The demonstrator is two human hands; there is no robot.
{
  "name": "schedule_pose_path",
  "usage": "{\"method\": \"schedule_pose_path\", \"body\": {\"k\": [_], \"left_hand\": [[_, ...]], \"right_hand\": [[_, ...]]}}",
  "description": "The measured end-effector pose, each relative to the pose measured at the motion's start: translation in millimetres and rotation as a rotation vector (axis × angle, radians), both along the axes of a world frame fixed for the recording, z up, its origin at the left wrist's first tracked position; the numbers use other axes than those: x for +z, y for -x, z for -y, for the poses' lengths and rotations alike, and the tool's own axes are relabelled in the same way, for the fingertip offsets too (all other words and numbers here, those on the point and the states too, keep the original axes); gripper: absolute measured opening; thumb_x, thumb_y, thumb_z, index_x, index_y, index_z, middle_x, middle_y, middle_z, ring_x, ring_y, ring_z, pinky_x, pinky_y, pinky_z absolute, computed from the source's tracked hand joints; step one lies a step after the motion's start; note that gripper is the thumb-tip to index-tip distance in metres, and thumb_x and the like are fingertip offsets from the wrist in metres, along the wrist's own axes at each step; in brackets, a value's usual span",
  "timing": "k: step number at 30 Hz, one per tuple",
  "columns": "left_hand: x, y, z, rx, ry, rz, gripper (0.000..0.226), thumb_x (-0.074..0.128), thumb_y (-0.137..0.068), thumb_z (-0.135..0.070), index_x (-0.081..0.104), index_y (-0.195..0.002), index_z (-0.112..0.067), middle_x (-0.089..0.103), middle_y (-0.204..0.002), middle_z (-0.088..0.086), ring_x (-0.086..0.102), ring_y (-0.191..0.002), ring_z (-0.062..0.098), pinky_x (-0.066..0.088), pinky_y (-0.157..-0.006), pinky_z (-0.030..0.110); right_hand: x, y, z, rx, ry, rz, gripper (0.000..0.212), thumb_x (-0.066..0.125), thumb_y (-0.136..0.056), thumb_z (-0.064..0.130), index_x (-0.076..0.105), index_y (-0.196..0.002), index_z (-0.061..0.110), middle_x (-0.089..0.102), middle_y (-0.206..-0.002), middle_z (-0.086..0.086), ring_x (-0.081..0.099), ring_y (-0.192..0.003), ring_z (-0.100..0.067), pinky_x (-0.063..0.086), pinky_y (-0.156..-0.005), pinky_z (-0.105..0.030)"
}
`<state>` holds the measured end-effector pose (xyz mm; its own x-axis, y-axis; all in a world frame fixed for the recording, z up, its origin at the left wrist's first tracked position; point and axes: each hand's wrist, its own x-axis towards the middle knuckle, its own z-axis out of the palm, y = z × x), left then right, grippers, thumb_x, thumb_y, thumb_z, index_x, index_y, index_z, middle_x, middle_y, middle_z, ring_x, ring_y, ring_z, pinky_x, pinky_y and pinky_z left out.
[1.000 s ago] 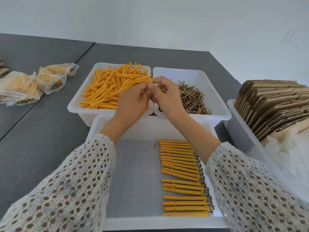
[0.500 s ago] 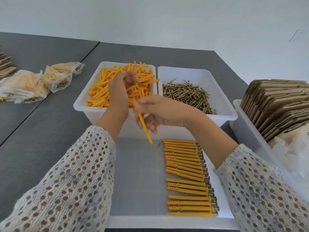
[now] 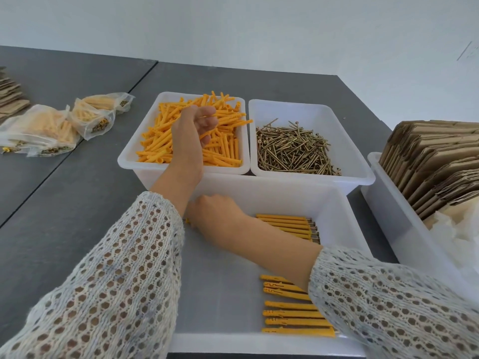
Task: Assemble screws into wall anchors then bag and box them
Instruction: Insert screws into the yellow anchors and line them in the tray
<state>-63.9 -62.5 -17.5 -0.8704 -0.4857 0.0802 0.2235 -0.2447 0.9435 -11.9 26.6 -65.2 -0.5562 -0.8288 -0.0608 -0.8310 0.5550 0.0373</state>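
- 4 white bins on the grey bench [image 3: 64, 203]: anchor bin [image 3: 134, 161] and screw bin [image 3: 363, 161] side by side at the back, tray [image 3: 272, 187] at the front edge, box bin [image 3: 388, 216] at the right edge.
- Anchors [image 3: 160, 141]: loose orange heap, too many to count; long axes mixed, most lie slanted, pointing to the bin's far right corner.
- Screws [image 3: 293, 149]: brass-coloured tangle, no count poss., pointing every way.
- Assembled anchors [image 3: 290, 307] in the tray, right half, one column front to back; approx. 12 visible (5 behind the right forearm, 7 in front), the middle ones hidden. Long axes run left-right, parallel to the tray's front edge; screw heads stick out at the right ends.
- Left hand [image 3: 191, 125]: over the anchor bin, fingers curled above the heap; can't tell if it grips an anchor.
- Right hand [image 3: 215, 216]: low in the tray near its back left corner, palm down, fingers bent to the floor. A bit of orange shows at its left edge; can't tell if it's held.
- 3+ filled clear bags [image 3: 59, 123] lie on the bench's left part, touching each other.
- Flat cardboard boxes [image 3: 435, 161] stand on edge in the box bin; a 2nd stack [image 3: 10, 97] at the far left edge.
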Motion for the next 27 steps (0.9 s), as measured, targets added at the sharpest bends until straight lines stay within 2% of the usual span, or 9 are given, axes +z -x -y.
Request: {"method": "schedule_pose_path", "body": {"k": [8,12,15,18,21,23,24,26,27], "left_hand": [[-1,1,-3,0.017,0.118,0.014,0.032,0.042,-0.098,-0.026,0.071,-0.086,-0.023,0.069,-0.076,-0.008,0.063,-0.085,0.007,0.045,-0.083,0.032],[0,2,-3,0.013,0.176,0.018,0.032,0.042,-0.098,-0.025,0.071,-0.085,-0.022,0.069,-0.076,-0.008,0.064,-0.082,0.005,0.045,-0.082,0.032],[-2,3,-3,0.025,0.267,0.015,0.032,0.042,-0.098,-0.023,0.072,-0.087,-0.020,0.068,-0.076,-0.007,0.063,-0.080,0.005,0.046,-0.078,0.028],[-5,3,-7,0.064,0.458,-0.039,0.028,0.046,-0.096,-0.015,0.071,-0.082,-0.017,0.060,-0.063,-0.013,0.052,-0.062,0.005,0.042,-0.061,0.018],[-13,0,-16,0.124,0.837,-0.025,0.024,0.049,-0.091,-0.012,0.069,-0.079,-0.015,0.055,-0.058,-0.010,0.043,-0.051,0.005,0.036,-0.051,0.025],[-18,-4,-24,0.221,1.233,0.067,0.023,0.046,-0.092,-0.018,0.066,-0.080,-0.017,0.057,-0.066,-0.006,0.051,-0.060,0.012,0.039,-0.051,0.031],[-20,-6,-27,0.262,1.399,0.089,0.024,0.044,-0.092,-0.020,0.064,-0.081,-0.017,0.059,-0.071,-0.004,0.053,-0.063,0.016,0.039,-0.051,0.032],[-19,-7,-28,0.289,1.555,0.167,0.023,0.042,-0.091,-0.021,0.060,-0.077,-0.018,0.058,-0.074,-0.004,0.053,-0.064,0.019,0.032,-0.048,0.028],[-17,-7,-27,0.285,1.579,0.242,0.022,0.044,-0.090,-0.021,0.057,-0.073,-0.019,0.055,-0.071,-0.003,0.050,-0.062,0.019,0.028,-0.049,0.025]], "right_hand": [[2,-3,0,0.089,0.080,0.113,0.027,0.043,-0.099,0.003,0.053,-0.125,0.003,0.059,-0.119,-0.014,0.061,-0.102,-0.035,0.040,-0.068,-0.036],[26,-4,-8,0.032,-0.028,0.465,0.041,0.049,-0.097,0.009,0.045,-0.138,0.005,0.051,-0.139,-0.014,0.051,-0.124,-0.030,0.043,-0.094,-0.032],[56,4,-21,0.037,-0.066,0.678,0.020,0.048,-0.099,0.010,0.060,-0.114,0.011,0.061,-0.123,-0.012,0.057,-0.114,-0.030,0.045,-0.100,-0.040],[82,27,-48,-0.046,0.083,0.897,0.021,0.042,-0.104,0.017,0.061,-0.100,0.010,0.067,-0.108,-0.012,0.066,-0.098,-0.024,0.053,-0.092,-0.036],[93,54,-85,-0.092,0.465,1.289,0.024,0.041,-0.104,0.017,0.059,-0.091,0.008,0.061,-0.084,-0.014,0.057,-0.072,-0.023,0.049,-0.066,-0.028],[82,73,-103,-0.271,0.785,1.190,0.022,0.045,-0.102,0.015,0.058,-0.084,0.011,0.054,-0.070,-0.007,0.044,-0.061,-0.018,0.037,-0.055,-0.026],[73,82,-110,-0.388,0.869,0.967,0.022,0.047,-0.100,0.015,0.058,-0.082,0.013,0.053,-0.066,-0.002,0.042,-0.057,-0.015,0.034,-0.053,-0.026],[51,99,-121,-0.568,0.752,0.351,0.017,0.049,-0.097,0.017,0.059,-0.083,0.020,0.056,-0.068,0.007,0.051,-0.061,-0.013,0.043,-0.057,-0.029],[43,105,-124,-0.616,0.609,0.173,0.014,0.051,-0.095,0.018,0.060,-0.086,0.022,0.058,-0.074,0.008,0.057,-0.070,-0.015,0.050,-0.065,-0.034]]}}
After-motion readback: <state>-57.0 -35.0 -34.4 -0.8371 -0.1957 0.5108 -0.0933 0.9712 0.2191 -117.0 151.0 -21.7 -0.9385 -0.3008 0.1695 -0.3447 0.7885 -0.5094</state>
